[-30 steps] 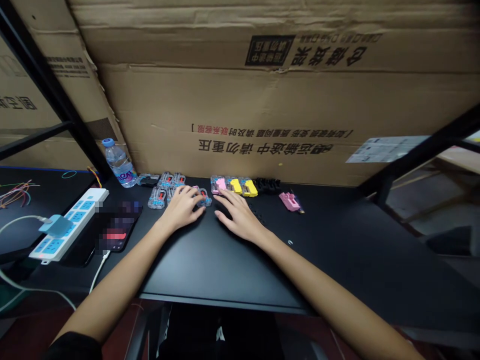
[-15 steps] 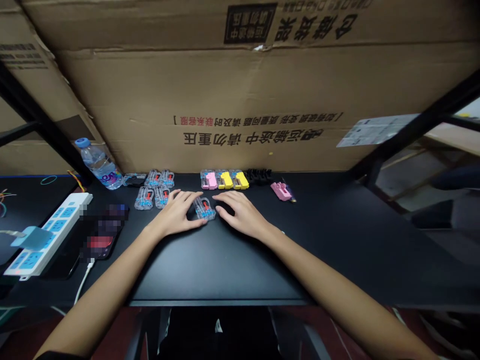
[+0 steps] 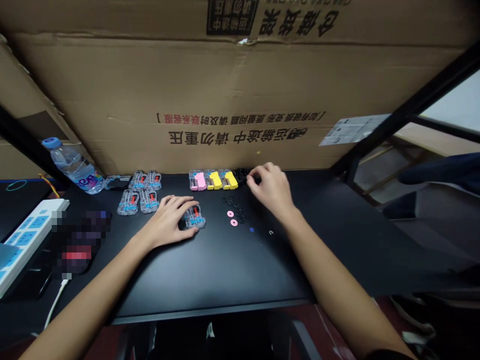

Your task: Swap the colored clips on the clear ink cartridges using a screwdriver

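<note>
My left hand (image 3: 169, 224) lies flat on the black table (image 3: 210, 270), fingers spread, with its fingertips against a small clear plastic part (image 3: 194, 217) with blue and red inside. My right hand (image 3: 272, 189) is further back and to the right, fingers curled over a black part (image 3: 242, 174) by the cardboard; what the fingers hold is hidden. Between the hands lie small pink washers (image 3: 232, 218) and black rings (image 3: 233, 205). A row of pink and yellow parts (image 3: 213, 180) sits at the back.
More clear parts (image 3: 139, 194) lie in a group left of my left hand. A water bottle (image 3: 73, 166) leans at the back left, a white power strip (image 3: 22, 237) and a phone (image 3: 77, 242) sit at the left. Big cardboard boxes (image 3: 232, 90) wall off the back.
My right hand left the clear part and reached back right to the black part. The washers and rings that it covered now show. The view shifted left and down.
</note>
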Tool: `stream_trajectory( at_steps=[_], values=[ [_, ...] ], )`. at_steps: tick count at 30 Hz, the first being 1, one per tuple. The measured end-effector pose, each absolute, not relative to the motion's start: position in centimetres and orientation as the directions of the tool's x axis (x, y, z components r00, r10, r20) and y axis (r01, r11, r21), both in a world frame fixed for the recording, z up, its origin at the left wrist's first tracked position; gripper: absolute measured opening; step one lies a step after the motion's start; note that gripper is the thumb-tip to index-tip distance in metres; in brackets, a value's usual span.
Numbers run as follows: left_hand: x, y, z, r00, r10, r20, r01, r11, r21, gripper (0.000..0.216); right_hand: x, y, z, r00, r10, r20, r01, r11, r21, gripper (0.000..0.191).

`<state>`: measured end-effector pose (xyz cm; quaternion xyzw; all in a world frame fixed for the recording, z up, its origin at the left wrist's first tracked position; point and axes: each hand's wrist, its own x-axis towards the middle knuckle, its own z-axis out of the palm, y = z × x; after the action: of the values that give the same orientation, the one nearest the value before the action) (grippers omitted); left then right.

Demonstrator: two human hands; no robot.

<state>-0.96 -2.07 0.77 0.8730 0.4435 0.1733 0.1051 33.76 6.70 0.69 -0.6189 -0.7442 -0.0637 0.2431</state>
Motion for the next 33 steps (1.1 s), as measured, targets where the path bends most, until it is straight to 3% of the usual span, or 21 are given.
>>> stream_trajectory(
  at_steps=[2,5,7,11,13,16,20,23,28,33],
  values=[
    [-1.0,-2.1,0.8,0.538,0.815,0.213,0.747,-0.579,0.328,0.06,35.4,7.1,1.6,-0.011,0.917,0.398,0.985,0.08,-0.156,0.035],
    [-0.9,-2.1,0.8,0.526,0.826,0.204,0.758,-0.564,0.327,0.061,35.9,6.9,2.5,0.065,0.973,0.223,0.994,-0.044,-0.098,0.028],
    [-0.9,-2.1,0.7,0.519,0.833,0.193,0.764,-0.553,0.332,0.061,35.4,6.6,2.8,0.067,0.988,0.14,0.994,-0.054,-0.096,0.021],
    [-0.9,-1.9,0.3,0.517,0.834,0.192,0.764,-0.551,0.335,0.058,34.5,6.0,3.0,0.018,0.992,0.126,0.991,0.0,-0.136,0.014],
    [-0.9,-1.8,0.1,0.525,0.827,0.201,0.759,-0.561,0.33,0.056,34.0,5.6,3.3,-0.021,0.993,0.12,0.978,0.045,-0.205,0.011],
    [-1.0,-1.8,-0.1,0.543,0.815,0.202,0.749,-0.579,0.321,0.051,32.7,5.0,4.0,-0.115,0.981,0.156,0.89,0.172,-0.423,0.012],
    [-1.1,-1.9,0.1,0.543,0.815,0.201,0.756,-0.579,0.307,0.039,29.6,3.8,4.0,-0.256,0.938,0.236,0.6,0.345,-0.722,0.019],
    [-0.9,-2.0,0.0,0.508,0.831,0.226,0.776,-0.556,0.298,0.044,26.9,2.7,2.8,-0.384,0.91,0.156,0.383,0.311,-0.87,0.022],
    [0.1,-2.1,-0.7,0.527,0.808,0.264,0.737,-0.589,0.33,0.079,24.3,1.6,0.3,-0.52,0.852,0.06,0.255,0.222,-0.941,0.025],
    [0.9,-2.4,-0.4,0.548,0.798,0.249,0.713,-0.602,0.361,0.064,26.0,2.5,-0.2,-0.555,0.828,0.074,0.317,0.293,-0.902,0.026]
  ],
)
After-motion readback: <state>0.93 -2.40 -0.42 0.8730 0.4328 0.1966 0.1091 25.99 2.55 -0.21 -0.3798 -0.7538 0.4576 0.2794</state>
